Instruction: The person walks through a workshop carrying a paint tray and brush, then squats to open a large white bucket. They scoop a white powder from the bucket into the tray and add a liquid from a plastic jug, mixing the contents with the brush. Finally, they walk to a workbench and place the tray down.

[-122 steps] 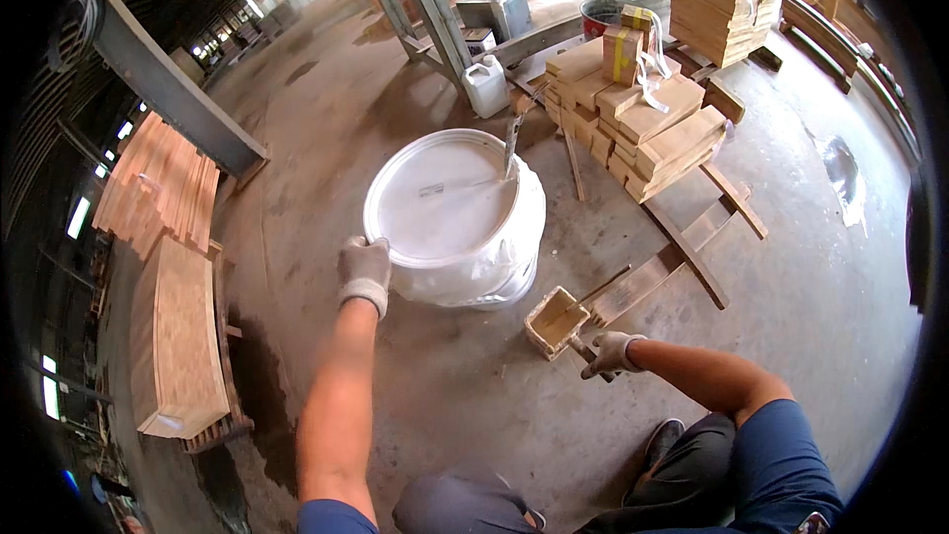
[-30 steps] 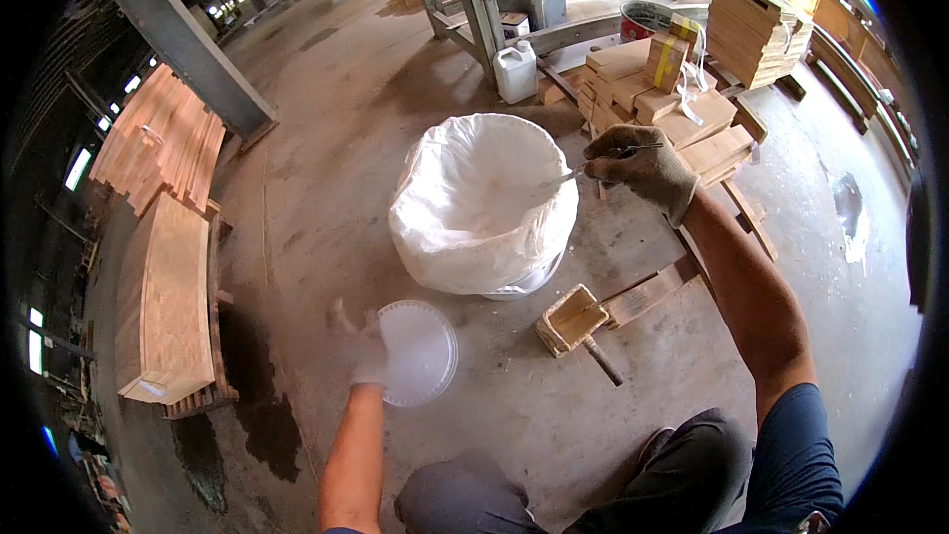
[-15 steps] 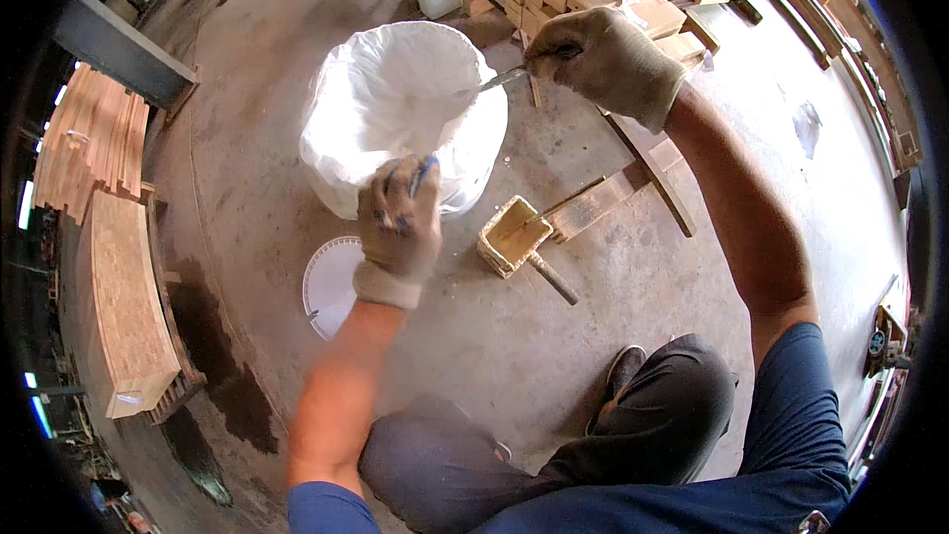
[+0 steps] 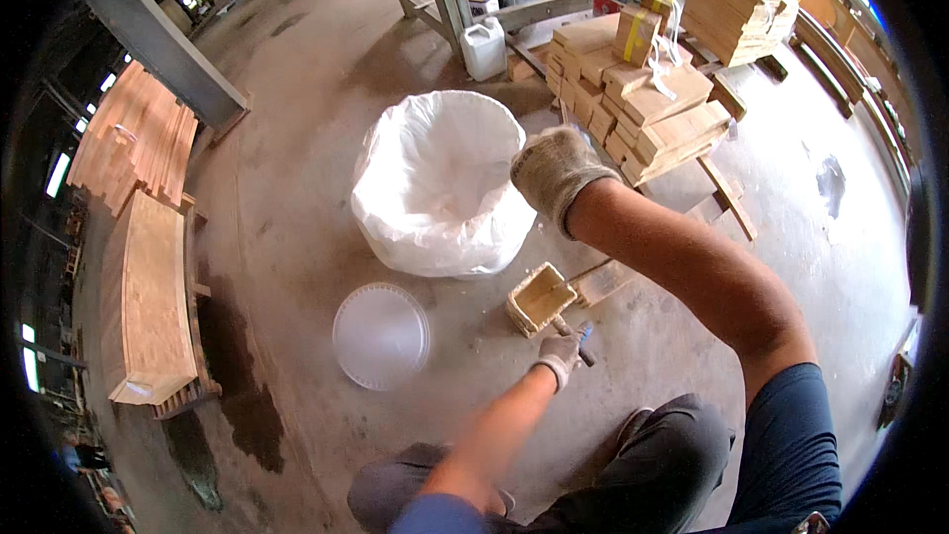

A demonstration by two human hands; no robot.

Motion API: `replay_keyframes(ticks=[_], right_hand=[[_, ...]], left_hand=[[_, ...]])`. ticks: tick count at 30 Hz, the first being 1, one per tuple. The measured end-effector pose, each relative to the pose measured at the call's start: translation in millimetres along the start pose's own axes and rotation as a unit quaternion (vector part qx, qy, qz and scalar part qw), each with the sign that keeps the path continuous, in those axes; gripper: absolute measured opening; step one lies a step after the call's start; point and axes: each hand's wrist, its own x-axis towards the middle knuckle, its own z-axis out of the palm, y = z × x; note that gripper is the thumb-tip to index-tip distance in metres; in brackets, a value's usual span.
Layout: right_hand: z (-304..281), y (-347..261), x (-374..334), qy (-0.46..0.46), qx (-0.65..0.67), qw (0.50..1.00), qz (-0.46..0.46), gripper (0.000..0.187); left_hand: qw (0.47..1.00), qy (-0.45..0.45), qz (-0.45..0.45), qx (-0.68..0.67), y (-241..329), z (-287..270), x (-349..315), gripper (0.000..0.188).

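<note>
Your left hand (image 4: 560, 354): fingers curled round the dark handle (image 4: 589, 359) of an open wooden box (image 4: 522, 317), which sits just ahead of those fingers, its hollow side facing up. Your right hand (image 4: 560, 174): gloved fingers bent into a fist; cannot tell from this view whether they grip anything. Left of the right fingers, just beside them, a round tub with a white liner (image 4: 425, 242) over its rim stands open; contact between glove and liner not certain. A pale round lid (image 4: 381, 336) lies flat on the floor (image 4: 297, 267), left of the left fingers and apart from them. Beyond the right fingers, to the right: stacked wood blocks (image 4: 674, 131); farther ahead, to the left, a white jug (image 4: 483, 51).
</note>
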Motion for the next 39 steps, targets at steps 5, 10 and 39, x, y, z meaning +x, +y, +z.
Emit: replay_keyframes(ticks=[5,10,39], right_hand=[[16.7,25.6,-1.5,0.036,0.067,0.995,0.070,0.017],[3.1,32.2,10.6,0.049,0.118,0.987,0.093,0.022],[65.9,58.0,148.4,-0.191,0.113,0.955,-0.197,0.016]], left_hand=[[0.975,0.041,0.003,-0.217,-12.5,12.0,6.9,0.041],[0.994,0.100,0.038,0.035,-44.2,-55.0,14.3,0.033],[0.984,-0.041,-0.076,0.158,-26.3,-193.8,-24.8,0.018]])
